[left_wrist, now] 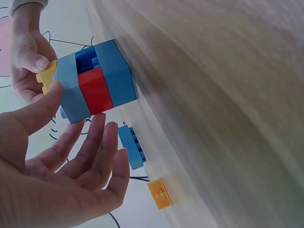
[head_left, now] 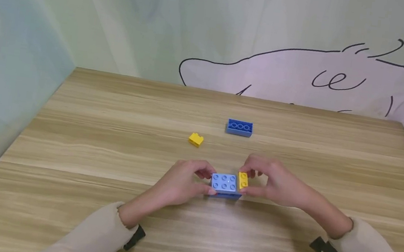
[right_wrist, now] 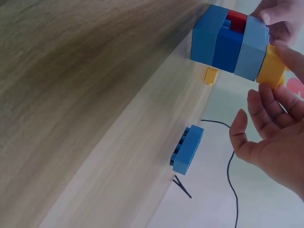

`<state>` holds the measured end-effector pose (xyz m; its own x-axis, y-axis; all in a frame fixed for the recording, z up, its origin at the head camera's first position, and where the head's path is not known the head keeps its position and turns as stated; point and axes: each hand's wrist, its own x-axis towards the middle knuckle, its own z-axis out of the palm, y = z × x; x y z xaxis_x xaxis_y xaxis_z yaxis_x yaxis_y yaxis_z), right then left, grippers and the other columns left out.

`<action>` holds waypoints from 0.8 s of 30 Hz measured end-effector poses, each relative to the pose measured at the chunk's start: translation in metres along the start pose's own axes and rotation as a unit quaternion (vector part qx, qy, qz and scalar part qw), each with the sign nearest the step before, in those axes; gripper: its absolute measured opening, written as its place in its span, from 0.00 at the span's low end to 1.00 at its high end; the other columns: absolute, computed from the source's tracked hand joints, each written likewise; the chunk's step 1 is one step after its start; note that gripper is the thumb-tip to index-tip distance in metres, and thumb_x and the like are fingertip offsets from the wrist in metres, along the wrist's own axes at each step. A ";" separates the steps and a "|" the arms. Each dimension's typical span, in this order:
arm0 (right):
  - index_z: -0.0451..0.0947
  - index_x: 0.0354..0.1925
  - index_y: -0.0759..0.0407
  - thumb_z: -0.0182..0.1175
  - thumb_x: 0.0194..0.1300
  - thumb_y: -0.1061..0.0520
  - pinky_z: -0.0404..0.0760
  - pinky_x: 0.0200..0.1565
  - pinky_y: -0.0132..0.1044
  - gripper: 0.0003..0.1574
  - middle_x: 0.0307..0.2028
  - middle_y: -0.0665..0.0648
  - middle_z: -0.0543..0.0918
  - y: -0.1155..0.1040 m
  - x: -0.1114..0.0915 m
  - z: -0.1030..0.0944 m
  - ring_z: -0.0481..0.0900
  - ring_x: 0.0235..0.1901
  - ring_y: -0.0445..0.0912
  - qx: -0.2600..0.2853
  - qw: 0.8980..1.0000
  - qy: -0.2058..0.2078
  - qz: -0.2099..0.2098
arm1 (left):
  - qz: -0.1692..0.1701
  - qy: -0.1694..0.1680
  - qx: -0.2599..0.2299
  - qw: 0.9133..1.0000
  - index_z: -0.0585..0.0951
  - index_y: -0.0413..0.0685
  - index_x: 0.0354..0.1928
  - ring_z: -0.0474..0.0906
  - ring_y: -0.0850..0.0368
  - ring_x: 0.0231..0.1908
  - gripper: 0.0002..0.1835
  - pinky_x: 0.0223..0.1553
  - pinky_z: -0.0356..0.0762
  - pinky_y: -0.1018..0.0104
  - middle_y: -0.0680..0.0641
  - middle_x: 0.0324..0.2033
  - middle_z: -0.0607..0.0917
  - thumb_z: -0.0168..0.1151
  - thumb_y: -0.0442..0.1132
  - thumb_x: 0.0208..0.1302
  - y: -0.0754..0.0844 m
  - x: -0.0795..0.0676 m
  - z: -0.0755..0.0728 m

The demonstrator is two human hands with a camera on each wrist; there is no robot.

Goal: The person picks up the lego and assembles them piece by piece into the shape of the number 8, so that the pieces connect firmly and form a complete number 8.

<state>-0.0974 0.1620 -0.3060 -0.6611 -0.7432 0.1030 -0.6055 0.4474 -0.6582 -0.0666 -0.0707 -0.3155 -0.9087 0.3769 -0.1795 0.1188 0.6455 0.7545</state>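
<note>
A small brick stack stands on the table in front of me. Its top layer is a light blue brick with studs facing up; my left hand pinches its left end between thumb and fingers. Beneath it, a red brick and a darker blue brick sit side by side, with a gap showing between them, on a bottom blue brick. My right hand pinches a narrow yellow brick at the right end of the light blue brick's top. Whether its underside is fully seated cannot be told.
Behind the stack, a loose blue brick lies with its hollow underside up. A small yellow brick rests on its side, farther left. A printed backdrop rises along the back edge of the wooden table.
</note>
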 end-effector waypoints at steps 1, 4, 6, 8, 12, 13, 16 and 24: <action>0.76 0.41 0.58 0.70 0.50 0.57 0.75 0.35 0.39 0.19 0.32 0.44 0.74 0.000 0.000 0.000 0.72 0.33 0.44 -0.005 1.000 -0.001 -0.001 | 0.001 0.001 0.000 1.000 0.80 0.46 0.43 0.76 0.55 0.42 0.16 0.44 0.73 0.59 0.49 0.38 0.82 0.68 0.39 0.52 0.000 0.000 0.000; 0.76 0.41 0.58 0.69 0.50 0.56 0.75 0.35 0.39 0.19 0.32 0.45 0.74 -0.001 0.001 0.000 0.71 0.33 0.44 -0.013 1.000 -0.006 -0.001 | 0.003 0.003 -0.001 1.000 0.80 0.46 0.43 0.76 0.54 0.42 0.16 0.44 0.73 0.59 0.49 0.38 0.82 0.69 0.38 0.51 0.000 -0.001 0.000; 0.76 0.41 0.58 0.69 0.50 0.57 0.75 0.34 0.39 0.19 0.31 0.45 0.74 0.000 0.001 0.000 0.71 0.32 0.43 -0.014 1.000 -0.008 0.000 | 0.004 0.003 -0.002 1.000 0.80 0.45 0.43 0.76 0.54 0.42 0.16 0.44 0.73 0.59 0.49 0.38 0.82 0.69 0.38 0.51 0.000 -0.001 0.000; 0.77 0.40 0.58 0.70 0.50 0.57 0.75 0.34 0.38 0.18 0.30 0.45 0.73 0.000 0.001 0.000 0.71 0.31 0.43 -0.012 1.000 -0.008 -0.001 | 0.005 0.003 -0.003 1.000 0.80 0.45 0.43 0.76 0.54 0.42 0.16 0.44 0.73 0.59 0.49 0.38 0.82 0.69 0.38 0.51 0.000 -0.001 0.000; 0.77 0.39 0.59 0.69 0.50 0.58 0.74 0.33 0.37 0.17 0.29 0.45 0.73 0.003 0.002 0.001 0.71 0.30 0.43 0.002 1.000 -0.010 -0.005 | 0.006 0.004 -0.003 1.000 0.80 0.45 0.43 0.76 0.54 0.42 0.16 0.44 0.73 0.59 0.49 0.38 0.82 0.69 0.38 0.51 0.000 -0.001 0.000; 0.77 0.38 0.59 0.69 0.50 0.58 0.74 0.33 0.38 0.16 0.29 0.45 0.73 0.003 0.002 0.001 0.71 0.30 0.43 0.009 1.000 -0.011 -0.004 | 0.006 0.004 -0.003 1.000 0.80 0.45 0.43 0.76 0.55 0.42 0.16 0.44 0.73 0.59 0.49 0.38 0.82 0.69 0.38 0.51 0.000 -0.001 0.001; 0.77 0.38 0.58 0.69 0.51 0.57 0.73 0.33 0.38 0.16 0.29 0.45 0.73 0.005 0.002 0.000 0.70 0.30 0.43 0.025 1.000 -0.014 0.007 | 0.008 0.005 -0.003 1.000 0.80 0.45 0.43 0.76 0.54 0.42 0.16 0.44 0.73 0.59 0.49 0.38 0.82 0.69 0.38 0.51 0.000 -0.001 0.001; 0.77 0.38 0.58 0.69 0.50 0.55 0.73 0.33 0.39 0.16 0.29 0.45 0.74 0.007 0.001 0.001 0.70 0.30 0.43 0.040 0.999 -0.008 0.022 | 0.002 0.004 -0.004 1.000 0.80 0.46 0.43 0.75 0.55 0.42 0.15 0.44 0.73 0.59 0.50 0.38 0.81 0.68 0.38 0.52 0.001 -0.001 0.001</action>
<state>-0.1018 0.1638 -0.3114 -0.6797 -0.7310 0.0611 -0.5372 0.4393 -0.7200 -0.0655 -0.0698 -0.3153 -0.9111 0.3747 -0.1718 0.1189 0.6380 0.7608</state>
